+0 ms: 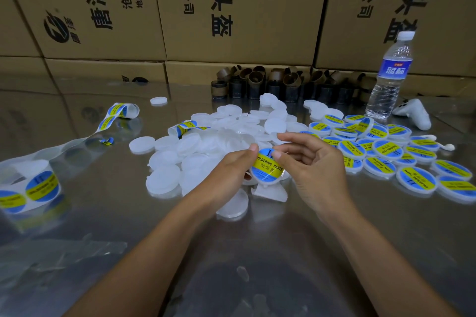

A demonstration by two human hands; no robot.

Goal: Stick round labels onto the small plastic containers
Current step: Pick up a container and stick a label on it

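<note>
A small round white plastic container (pixel 266 168) with a blue and yellow round label on its top is held above the steel table. My left hand (pixel 234 170) grips it from the left, thumb on its upper edge. My right hand (pixel 311 162) pinches its upper right edge with thumb and forefinger. A heap of plain white containers (pixel 206 144) lies just behind my hands. Labelled containers (pixel 391 152) are spread to the right. A label roll (pixel 33 188) stands at the left, its backing strip (pixel 103 123) trailing toward the heap.
Cardboard boxes (pixel 231 8) wall off the back. Brown empty roll cores (pixel 283 82) stand in front of them. A water bottle (pixel 391 74) and a white controller (pixel 414 113) sit at the right. Clear plastic film (pixel 64 255) lies at the near left on the steel table (pixel 386 239).
</note>
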